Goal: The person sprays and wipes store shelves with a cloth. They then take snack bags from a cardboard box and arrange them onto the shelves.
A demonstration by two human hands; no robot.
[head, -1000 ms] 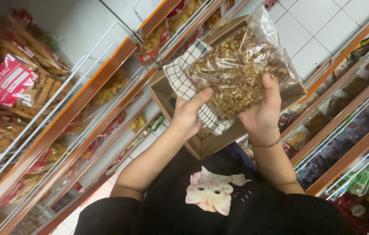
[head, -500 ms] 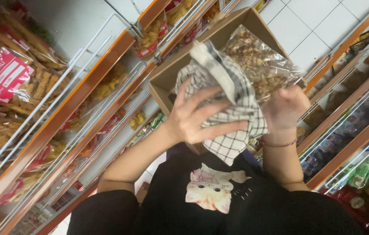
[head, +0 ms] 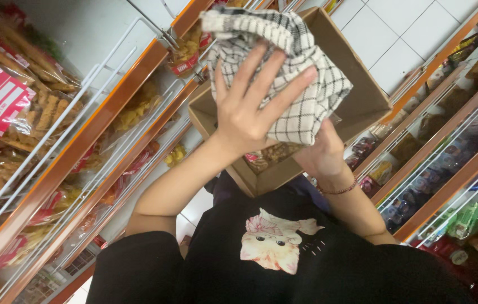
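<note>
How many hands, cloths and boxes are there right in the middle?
Hands: 2, the left hand and the right hand
Checked cloths: 1
Cardboard boxes: 1
Total: 4
</note>
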